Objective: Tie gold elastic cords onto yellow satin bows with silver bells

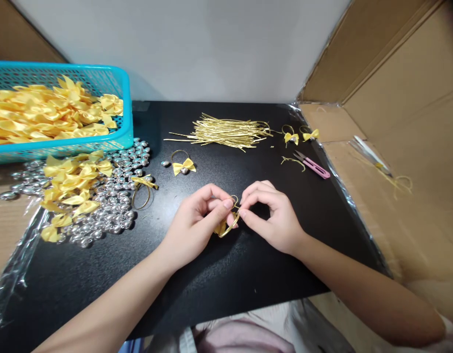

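Note:
My left hand (197, 220) is closed on a gold ring (230, 230) that has a yellow ribbon bow (220, 227), partly hidden behind its fingers. Close against it, my right hand (270, 213) pinches at the ring's right side, where a thin gold cord (234, 200) loops up between the two hands. The exact spot where the right fingertips meet the cord is too small to make out. To the left lies a gold ring with a yellow bow and silver bell (184, 167). Another ring with a yellow bow (141, 195) rests by the silver bells.
A turquoise basket (128, 113) of yellow bows stands at the back left. Silver bells (116, 208) and loose bows (77, 181) spread below it. Gold cords (230, 131) lie at the back, two bowed rings (290, 137) and pink snips (314, 166) to the right. Cardboard walls (406, 93) flank the table.

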### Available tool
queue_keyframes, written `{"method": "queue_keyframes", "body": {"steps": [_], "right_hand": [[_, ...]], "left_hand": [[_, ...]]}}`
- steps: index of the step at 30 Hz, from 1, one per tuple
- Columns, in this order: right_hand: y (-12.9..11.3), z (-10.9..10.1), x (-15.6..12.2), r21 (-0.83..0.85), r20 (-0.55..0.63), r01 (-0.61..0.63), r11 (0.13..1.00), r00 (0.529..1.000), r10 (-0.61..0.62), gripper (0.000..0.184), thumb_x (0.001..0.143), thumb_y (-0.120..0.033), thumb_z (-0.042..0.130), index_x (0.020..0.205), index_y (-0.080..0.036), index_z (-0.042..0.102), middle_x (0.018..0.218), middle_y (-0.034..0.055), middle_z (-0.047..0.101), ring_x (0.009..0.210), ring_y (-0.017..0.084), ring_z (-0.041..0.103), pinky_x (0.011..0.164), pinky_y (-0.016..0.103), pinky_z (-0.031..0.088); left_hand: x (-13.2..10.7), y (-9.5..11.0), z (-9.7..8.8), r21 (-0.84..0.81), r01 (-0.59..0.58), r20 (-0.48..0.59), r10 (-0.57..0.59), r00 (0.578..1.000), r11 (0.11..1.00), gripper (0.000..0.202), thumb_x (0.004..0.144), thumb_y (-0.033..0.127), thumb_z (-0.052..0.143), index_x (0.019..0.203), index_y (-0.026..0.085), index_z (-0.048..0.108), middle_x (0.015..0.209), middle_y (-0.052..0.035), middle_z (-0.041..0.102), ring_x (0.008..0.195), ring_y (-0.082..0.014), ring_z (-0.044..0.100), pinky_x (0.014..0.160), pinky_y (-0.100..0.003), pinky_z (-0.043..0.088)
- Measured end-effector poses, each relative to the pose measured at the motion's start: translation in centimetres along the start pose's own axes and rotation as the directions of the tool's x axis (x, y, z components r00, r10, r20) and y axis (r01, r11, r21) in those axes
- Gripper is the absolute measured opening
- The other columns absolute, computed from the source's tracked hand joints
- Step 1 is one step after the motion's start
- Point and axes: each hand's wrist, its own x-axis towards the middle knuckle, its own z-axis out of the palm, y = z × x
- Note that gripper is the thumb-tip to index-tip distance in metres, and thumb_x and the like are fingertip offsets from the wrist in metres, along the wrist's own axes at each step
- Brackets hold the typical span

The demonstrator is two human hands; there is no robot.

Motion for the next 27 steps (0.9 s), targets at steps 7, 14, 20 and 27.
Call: {"method": "queue_keyframes", "body": {"steps": [7,14,20,27], "right_hand": [[0.15,-0.10,0.12,0.046,-0.017,-0.008,0.999,1.000,0.009,0.015,0.078,-0.011,0.065,0.065,-0.020,0.061,0.076,0.0007,0.066,0.076,0.015,0.058,0.077,0.032,0.045],[0.32,-0.27,-0.02,0.118,0.064,-0.020,0.993,0.998,0.012,0.011,0.082,-0.015,0.063,0.074,-0.020,0.068,0.081,0.0024,0.068,0.081,0.017,0.061,0.082,0.035,0.046],[0.61,-0.16,-0.04,0.208,0.063,-0.132,0.969,0.991,0.121,0.005,0.081,-0.019,0.068,0.079,-0.021,0.072,0.084,0.0036,0.068,0.086,0.018,0.064,0.084,0.037,0.048],[0.53,0.30,-0.03,0.277,0.100,-0.234,0.932,0.972,0.215,0.005,0.081,-0.022,0.069,0.076,-0.020,0.070,0.085,0.0033,0.067,0.084,0.017,0.063,0.082,0.034,0.049]], "left_hand": [[-0.10,-0.32,0.13,0.009,-0.057,-0.011,0.057,0.998,0.998,0.022,0.093,0.037,0.061,0.084,0.018,0.054,0.058,0.0054,0.062,0.048,-0.0063,0.048,0.049,-0.017,0.036],[-0.11,-0.26,-0.01,0.034,-0.080,0.025,0.079,0.997,0.996,0.022,0.095,0.037,0.059,0.086,0.018,0.052,0.059,0.0056,0.060,0.049,-0.0066,0.048,0.050,-0.018,0.037],[-0.07,-0.17,0.16,0.048,-0.076,0.058,0.073,0.996,0.996,0.021,0.095,0.035,0.058,0.086,0.017,0.053,0.058,0.0049,0.061,0.049,-0.0063,0.047,0.050,-0.018,0.035],[-0.09,-0.35,0.08,0.041,-0.059,0.106,0.054,0.993,0.997,0.018,0.096,0.033,0.058,0.089,0.017,0.055,0.059,0.0052,0.061,0.052,-0.0068,0.051,0.052,-0.018,0.037]]}}
